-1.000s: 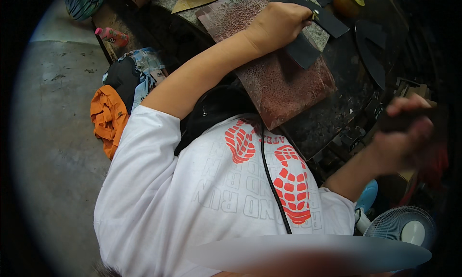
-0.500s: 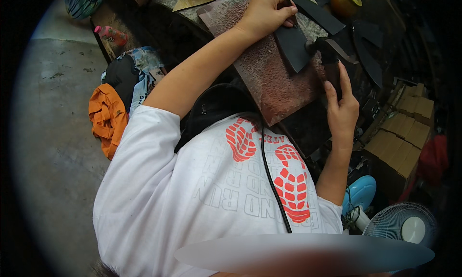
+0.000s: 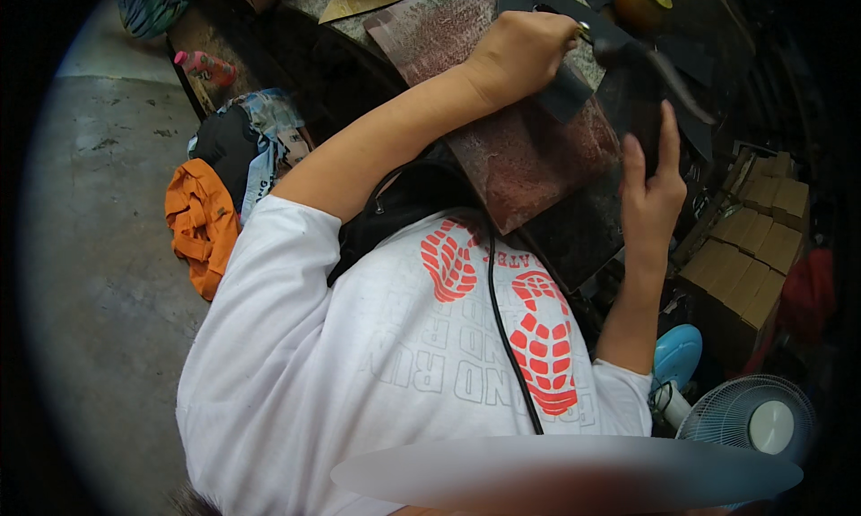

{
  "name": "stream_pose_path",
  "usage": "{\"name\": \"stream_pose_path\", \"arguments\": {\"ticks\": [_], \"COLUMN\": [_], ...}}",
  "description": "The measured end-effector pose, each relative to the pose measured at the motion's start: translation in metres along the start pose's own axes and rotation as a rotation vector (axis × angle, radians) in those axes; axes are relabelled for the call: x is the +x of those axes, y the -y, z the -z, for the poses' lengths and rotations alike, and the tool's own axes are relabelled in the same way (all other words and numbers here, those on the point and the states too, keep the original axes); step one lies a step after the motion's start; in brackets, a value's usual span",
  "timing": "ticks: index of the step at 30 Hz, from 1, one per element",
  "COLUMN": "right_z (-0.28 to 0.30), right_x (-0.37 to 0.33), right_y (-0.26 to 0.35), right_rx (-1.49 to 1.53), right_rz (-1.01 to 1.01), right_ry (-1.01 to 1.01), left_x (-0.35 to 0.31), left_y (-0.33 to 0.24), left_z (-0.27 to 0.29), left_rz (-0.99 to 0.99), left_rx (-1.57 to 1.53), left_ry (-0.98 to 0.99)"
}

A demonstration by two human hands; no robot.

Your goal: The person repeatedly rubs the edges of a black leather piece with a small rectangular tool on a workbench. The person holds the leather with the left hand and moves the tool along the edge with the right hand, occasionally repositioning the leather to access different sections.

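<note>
My left hand is closed over the board, round a small tool whose shiny brass-coloured end sticks out past the fingers. Most of that tool is hidden. Below the fist lies a piece of black sheet material, partly covered by the hand. It rests on a worn reddish-brown board. To the right, my right hand grips the dark handle of a hammer, thumb and forefinger along it. The hammer's head is smeared by motion, just right of the left fist.
More black cut pieces lie at the far right, near an amber jar with a yellow lid. Cardboard boxes and a fan stand at right. At left are a pink-capped bottle and orange cloth.
My left hand has moved right and nearer to me with the small tool. My right hand has shifted slightly right, and the hammer head has swung, now blurred.
</note>
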State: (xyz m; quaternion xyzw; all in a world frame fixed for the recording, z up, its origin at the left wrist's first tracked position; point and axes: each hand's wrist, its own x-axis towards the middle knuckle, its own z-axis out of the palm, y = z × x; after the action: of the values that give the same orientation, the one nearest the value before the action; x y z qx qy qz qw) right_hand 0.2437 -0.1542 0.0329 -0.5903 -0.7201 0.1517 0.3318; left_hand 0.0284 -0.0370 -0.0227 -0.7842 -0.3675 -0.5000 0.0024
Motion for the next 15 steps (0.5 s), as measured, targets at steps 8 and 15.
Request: {"name": "stream_pose_path", "arguments": {"ticks": [8,15], "right_z": [-0.014,0.053], "right_x": [-0.033,-0.008], "right_y": [-0.026,0.040], "right_rx": [-0.076,0.177], "right_rz": [-0.049,0.024], "right_ry": [0.044,-0.212], "left_x": [0.006,0.008], "left_y": [0.015,0.004], "left_z": [0.012,0.017], "left_rz": [0.798,0.459], "left_rx": [-0.667,-0.272], "left_ry": [0.108,0.170]}}
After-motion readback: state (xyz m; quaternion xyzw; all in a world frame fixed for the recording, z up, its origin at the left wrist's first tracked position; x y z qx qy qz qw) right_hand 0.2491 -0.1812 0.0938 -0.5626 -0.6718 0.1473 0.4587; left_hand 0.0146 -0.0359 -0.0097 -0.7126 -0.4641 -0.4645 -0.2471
